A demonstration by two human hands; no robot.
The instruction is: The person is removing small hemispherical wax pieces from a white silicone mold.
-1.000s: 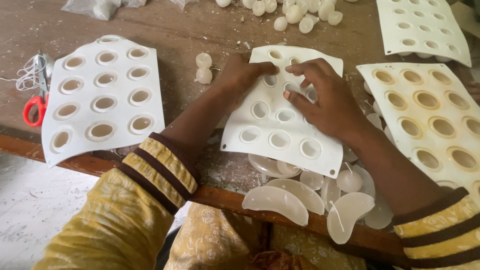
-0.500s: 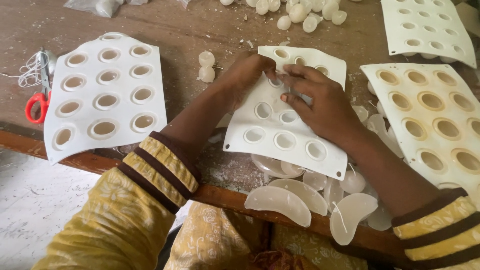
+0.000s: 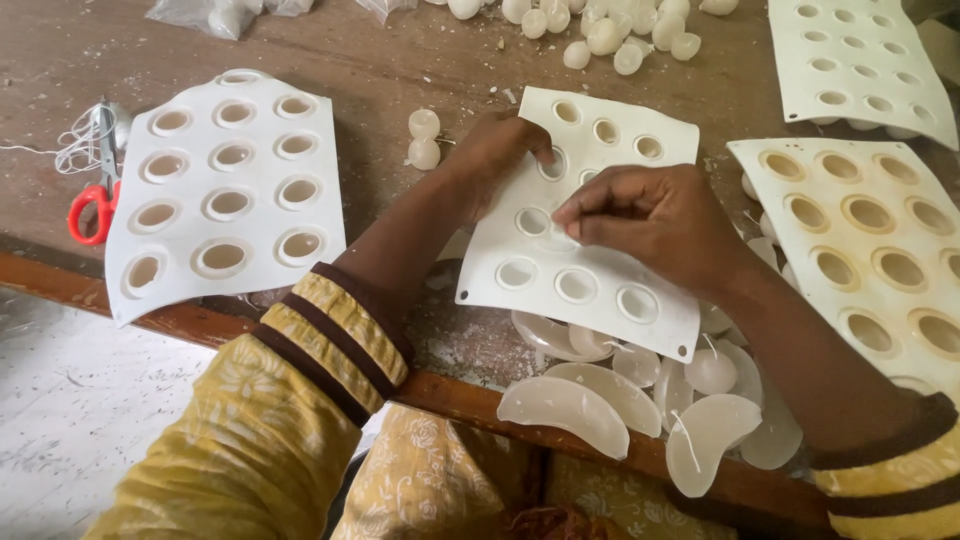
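We've got the white silicone mould sheet point(image 3: 585, 220) in the middle of the wooden table point(image 3: 400, 60), near edge lifted up over a heap of wax pieces. Left hand point(image 3: 500, 155) sits on the sheet's left edge w/ fingers curled over it, pinning it down, so it's closed on the mould. Right hand point(image 3: 650, 215) is on top of the sheet, fingertips point(image 3: 575, 215) pinched together right at one of the middle cavities. Can't tell if there's a wick or a bit of wax between them, too small to see.

Looks to us like we're mid-way through working the cavities one by one, prob popping or picking smth out of that hole. Next move, imo, needs the left to keep the sheet steady while the right pinches precisely at the cavity, bc the sheet is floppy and bends easily.

Around it: another white mould point(image 3: 225, 190) to the left, a yellowish one point(image 3: 870, 250) on the right, one more at far right point(image 3: 860, 65). Red-handled scissors point(image 3: 95, 190) w/ some string at far left. Small round wax candles point(image 3: 620, 35) scattered at the far side, two point(image 3: 424, 138) just beside the left hand. Crescent-shaped wax pieces point(image 3: 570, 405) piled at the near edge.
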